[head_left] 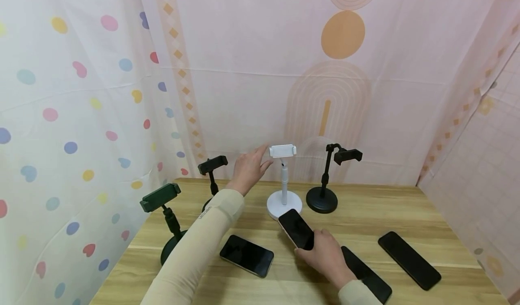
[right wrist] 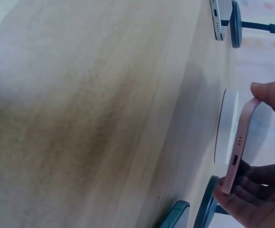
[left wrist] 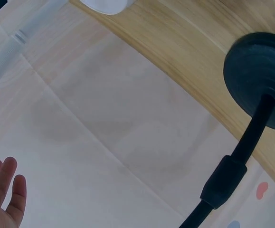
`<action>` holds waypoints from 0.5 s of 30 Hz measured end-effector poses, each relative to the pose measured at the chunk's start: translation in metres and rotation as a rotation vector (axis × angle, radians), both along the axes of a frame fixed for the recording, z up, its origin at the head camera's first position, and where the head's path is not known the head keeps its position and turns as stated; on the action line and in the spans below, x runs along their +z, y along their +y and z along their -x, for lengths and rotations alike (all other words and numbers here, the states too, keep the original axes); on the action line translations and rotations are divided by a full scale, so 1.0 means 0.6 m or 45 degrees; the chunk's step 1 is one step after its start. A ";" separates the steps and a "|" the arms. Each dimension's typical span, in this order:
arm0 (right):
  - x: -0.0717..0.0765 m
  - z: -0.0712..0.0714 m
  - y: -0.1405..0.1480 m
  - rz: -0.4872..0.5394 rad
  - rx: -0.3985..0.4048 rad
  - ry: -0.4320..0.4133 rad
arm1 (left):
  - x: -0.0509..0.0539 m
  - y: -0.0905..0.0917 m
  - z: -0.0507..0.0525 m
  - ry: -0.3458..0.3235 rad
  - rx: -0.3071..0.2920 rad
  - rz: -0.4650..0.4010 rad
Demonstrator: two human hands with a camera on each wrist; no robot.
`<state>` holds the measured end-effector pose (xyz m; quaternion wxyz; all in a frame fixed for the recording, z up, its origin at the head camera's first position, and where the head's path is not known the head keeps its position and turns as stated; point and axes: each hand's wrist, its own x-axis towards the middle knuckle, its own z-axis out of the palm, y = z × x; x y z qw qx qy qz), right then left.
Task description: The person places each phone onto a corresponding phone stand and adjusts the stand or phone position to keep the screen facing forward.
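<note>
My right hand grips a pink-edged smartphone by its lower end, thumb on one long edge and fingers on the other. In the right wrist view the phone is lifted off the table, its charging port end facing the camera. My left hand reaches up beside the white phone stand, fingers extended near the left end of its clamp. In the left wrist view the left hand shows at the lower left, apart from the white stand, holding nothing.
A black stand is right of the white one; another black stand and a dark green stand are left. Phones lie on the wooden table: one at centre, one beside my right wrist, one far right.
</note>
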<state>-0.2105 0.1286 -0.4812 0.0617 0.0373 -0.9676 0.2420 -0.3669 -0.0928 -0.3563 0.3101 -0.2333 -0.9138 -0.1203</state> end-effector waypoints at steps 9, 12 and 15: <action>0.013 0.018 -0.009 0.158 -0.076 0.158 | 0.005 0.003 0.000 -0.139 -0.008 -0.139; 0.025 0.027 -0.013 0.239 -0.100 0.202 | 0.006 0.004 0.002 -0.224 -0.001 -0.195; 0.040 0.037 -0.017 0.321 -0.114 0.246 | 0.006 0.004 0.004 -0.302 0.004 -0.237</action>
